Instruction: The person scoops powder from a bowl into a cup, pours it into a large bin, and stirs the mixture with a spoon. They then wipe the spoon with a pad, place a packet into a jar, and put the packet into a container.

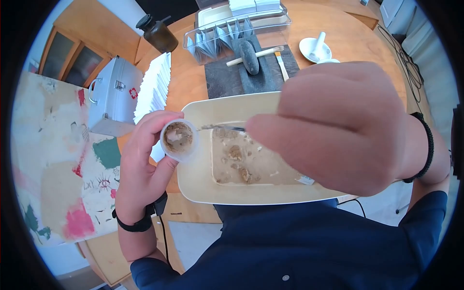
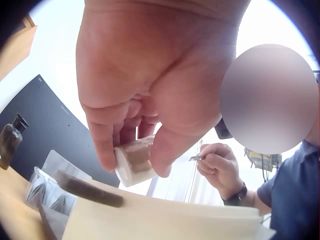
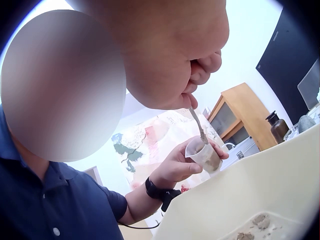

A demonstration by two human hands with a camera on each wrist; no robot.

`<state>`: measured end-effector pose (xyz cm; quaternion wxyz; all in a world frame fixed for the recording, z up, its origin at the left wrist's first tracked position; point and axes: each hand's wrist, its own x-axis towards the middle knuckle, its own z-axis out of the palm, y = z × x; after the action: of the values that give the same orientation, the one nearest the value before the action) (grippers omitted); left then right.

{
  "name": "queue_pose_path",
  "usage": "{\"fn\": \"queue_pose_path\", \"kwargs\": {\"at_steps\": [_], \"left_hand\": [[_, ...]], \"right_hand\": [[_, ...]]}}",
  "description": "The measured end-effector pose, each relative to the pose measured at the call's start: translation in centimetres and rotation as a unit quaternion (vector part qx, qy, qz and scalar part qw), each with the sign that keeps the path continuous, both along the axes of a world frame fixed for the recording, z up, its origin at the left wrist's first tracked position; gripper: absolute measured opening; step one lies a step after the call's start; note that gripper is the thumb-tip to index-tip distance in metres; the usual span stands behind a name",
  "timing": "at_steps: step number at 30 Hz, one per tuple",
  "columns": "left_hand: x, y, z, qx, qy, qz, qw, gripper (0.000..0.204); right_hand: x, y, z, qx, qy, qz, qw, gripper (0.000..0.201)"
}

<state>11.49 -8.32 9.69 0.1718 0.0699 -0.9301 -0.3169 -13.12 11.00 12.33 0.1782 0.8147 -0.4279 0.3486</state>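
Tilted cup (image 1: 178, 138), brown-smeared; tool (image 3: 198, 122), seemingly metal

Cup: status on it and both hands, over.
Left hand grips cup, brown residue inside. Right hand pinches thin tool, tip near cup's mouth. Right hand hides part of tray.

Cream rectangular plastic tray (image 1: 197, 186): here it sits, centre of the wooden worktop (image 1: 333, 29), brown crumbly lumps (image 1: 235, 153) inside.
Dark flat stone slab (image 1: 220, 79): right behind the tray, grey oval stone (image 1: 249, 57) over it.
Clear rectangular plastic box (image 1: 202, 60): behind the slab, brown glass bottle (image 1: 162, 37) to its left.
White round dish (image 1: 306, 48): right of the slab, white pestle (image 1: 319, 43) in it.
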Motion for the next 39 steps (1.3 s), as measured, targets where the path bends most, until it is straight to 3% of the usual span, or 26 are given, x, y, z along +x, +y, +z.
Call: {"fn": "queue_pose_path", "kwargs": {"at_steps": [2,4,8,11,13,14,16,20,22,23,25,26,28,31,35,37,39], "left_hand": [[0.2,-0.1,0.0,0.020,-0.014,0.030,0.999,0.047],[-0.1,0.3,0.0,0.031,-0.002,0.026,0.999,0.048],[-0.2,0.8,0.2,0.019,0.002,0.003,1.000,0.052],[-0.5,1.1,0.3,0.032,-0.012,-0.013,0.999,0.054],[-0.4,1.4,0.3,0.031,-0.019,-0.005,0.999,0.053],[-0.4,1.5,0.3,0.031,-0.026,0.004,0.999,0.053],[-0.6,1.7,0.6,0.008,-0.028,0.005,1.000,0.053],[-0.9,1.8,1.0,-0.059,-0.023,-0.022,0.998,0.053],[-0.9,1.9,1.1,-0.060,-0.025,-0.025,0.998,0.053],[-0.8,2.1,1.1,-0.060,-0.027,-0.028,0.997,0.052],[-0.8,2.3,1.0,-0.046,-0.024,-0.011,0.999,0.052],[-0.8,2.3,0.9,-0.034,-0.020,0.003,0.999,0.051],[-0.8,2.1,0.9,-0.041,-0.014,-0.007,0.999,0.051],[-1.0,2.2,0.8,-0.055,-0.009,-0.019,0.998,0.051],[-1.0,2.2,0.5,-0.053,-0.008,-0.002,0.999,0.052],[-1.0,2.1,0.6,-0.059,-0.004,-0.004,0.998,0.051],[-0.9,2.2,0.6,-0.065,-0.001,-0.006,0.998,0.051]], "right_hand": [[0.2,-0.9,0.0,-0.042,0.012,0.017,0.999,0.039],[0.4,-1.7,0.3,-0.191,0.060,0.045,0.979,0.041],[0.4,-0.3,0.4,-0.072,0.102,0.005,0.992,0.040],[1.0,-1.9,-1.3,-0.128,0.096,0.034,0.986,0.038],[1.3,-3.3,-2.1,-0.284,0.108,0.034,0.952,0.034],[1.0,-2.7,-1.7,-0.284,0.108,0.033,0.952,0.034],[0.2,-1.0,-0.3,-0.038,0.186,0.060,0.980,0.033],[0.7,-0.9,-0.3,0.029,0.193,0.037,0.980,0.027],[0.7,-0.7,0.3,0.120,0.103,0.063,0.985,0.021],[0.9,-0.9,-0.5,0.120,0.103,0.065,0.985,0.021],[1.5,-1.5,-2.0,-0.040,0.056,0.093,0.993,0.016],[1.3,-1.2,-1.7,-0.039,0.056,0.093,0.993,0.016],[0.6,-0.5,-0.6,0.057,0.163,0.059,0.983,0.014],[1.3,-0.4,-0.7,0.101,0.098,0.046,0.989,0.014],[1.1,-0.2,-0.8,0.097,0.096,0.058,0.989,0.013],[1.3,-0.8,-1.4,-0.006,0.172,0.042,0.984,0.012],[1.8,-0.3,-1.1,0.056,0.155,0.036,0.986,0.013]]}}
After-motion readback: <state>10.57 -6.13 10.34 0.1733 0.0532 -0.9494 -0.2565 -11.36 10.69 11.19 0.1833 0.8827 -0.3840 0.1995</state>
